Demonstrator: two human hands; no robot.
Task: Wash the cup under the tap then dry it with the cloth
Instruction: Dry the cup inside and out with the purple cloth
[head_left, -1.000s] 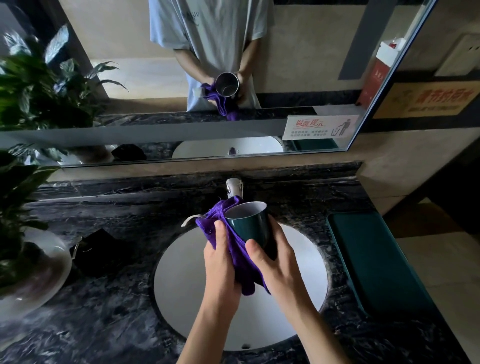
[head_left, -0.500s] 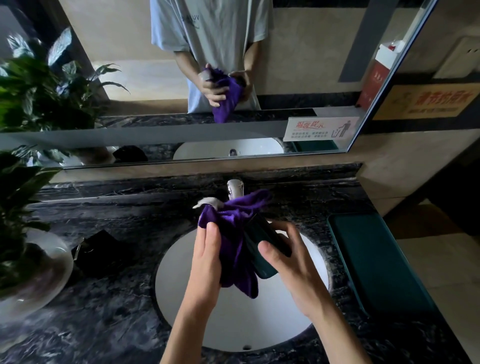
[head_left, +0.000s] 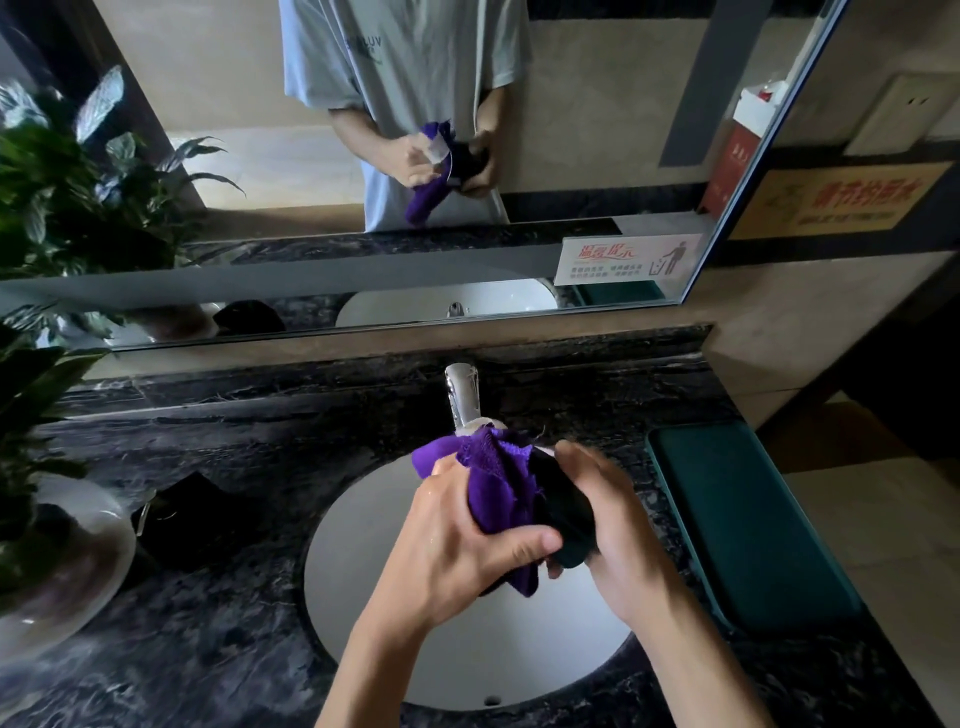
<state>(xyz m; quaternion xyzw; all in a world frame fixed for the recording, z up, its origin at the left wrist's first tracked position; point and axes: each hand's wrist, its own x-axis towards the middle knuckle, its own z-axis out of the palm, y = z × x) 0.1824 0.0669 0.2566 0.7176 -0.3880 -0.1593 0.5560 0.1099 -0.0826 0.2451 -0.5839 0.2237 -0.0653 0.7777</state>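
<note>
Fingers of the left hand (head_left: 457, 530) are curled tight round a bunched purple cloth (head_left: 501, 483), the thumb reaching across its lower fold toward the other hand. Over on the other side, the right hand (head_left: 618, 525) wraps round a dark green cup (head_left: 563, 509), gripping its body from the outside, so the cloth and cup are pressed together between the two hands. Both are held up over the white basin (head_left: 395, 597), just in front of the chrome tap (head_left: 462, 397), whose spout sits right behind the top of the cloth. How the cup is turned is hard to make out, since cloth and fingers hide most of it. Dark marbled stone makes up the counter (head_left: 249, 649) round the basin. A dark green mat (head_left: 748, 525) lies on it to the right, and something black and crumpled (head_left: 182, 519) lies to the left, near a leafy plant (head_left: 47, 405) in a pale pot. Above the counter, the mirror (head_left: 597, 130) shows the person's pale shirt and the same two hands busy with cloth and cup.
</note>
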